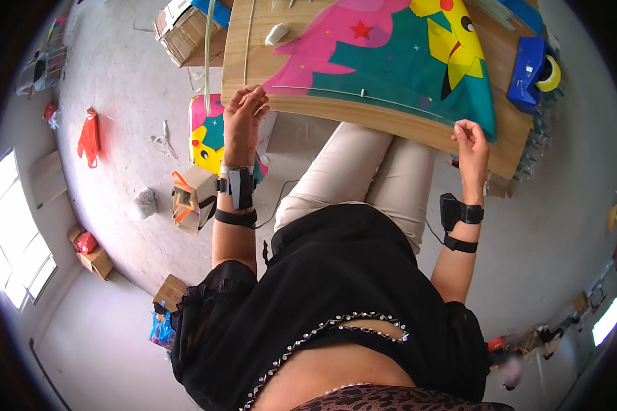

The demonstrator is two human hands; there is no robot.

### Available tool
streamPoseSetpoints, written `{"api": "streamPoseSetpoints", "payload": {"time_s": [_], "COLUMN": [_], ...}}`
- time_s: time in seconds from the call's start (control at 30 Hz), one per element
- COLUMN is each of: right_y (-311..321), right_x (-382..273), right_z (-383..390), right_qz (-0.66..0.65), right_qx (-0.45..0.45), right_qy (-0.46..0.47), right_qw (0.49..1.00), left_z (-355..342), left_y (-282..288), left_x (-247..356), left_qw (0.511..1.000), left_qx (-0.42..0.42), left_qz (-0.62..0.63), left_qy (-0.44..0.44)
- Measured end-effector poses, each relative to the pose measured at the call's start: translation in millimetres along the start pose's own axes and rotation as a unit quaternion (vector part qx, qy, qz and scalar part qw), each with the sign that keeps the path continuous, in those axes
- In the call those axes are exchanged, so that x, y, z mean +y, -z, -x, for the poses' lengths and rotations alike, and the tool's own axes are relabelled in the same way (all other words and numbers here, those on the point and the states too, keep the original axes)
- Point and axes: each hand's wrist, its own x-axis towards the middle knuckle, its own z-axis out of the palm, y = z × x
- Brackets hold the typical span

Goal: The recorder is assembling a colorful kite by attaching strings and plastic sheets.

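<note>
A thin kite-like sheet in pink and teal, with a yellow cartoon figure, lies on the wooden table. Along its near edge runs a slim pale rod with a small white clip on it. A clear strip, perhaps tape, spans the same edge between my hands. At its left end, my left hand has its fingers pinched together. My right hand pinches at the right end, by the sheet's teal corner. What exactly lies between the fingertips is too small to make out.
A blue tape dispenser with a yellowish roll sits at the table's right edge. A crumpled white piece lies on the table. Below left are another printed sheet and an open bag. A cardboard box stands beyond.
</note>
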Motion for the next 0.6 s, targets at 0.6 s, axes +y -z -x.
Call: {"api": "streamPoseSetpoints", "payload": {"time_s": [0.6], "right_y": [-8.6], "right_x": [-4.4], "right_z": [5.8], "right_qz": [0.040], "right_qx": [0.060], "right_qy": [-0.008], "right_qw": [0.997], "left_z": [-10.6], "left_y": [12.3], "left_x": [-9.1], "left_qw": [0.984], "left_qx": [0.000], "left_qz": [-0.135], "left_qy": [-0.113]}}
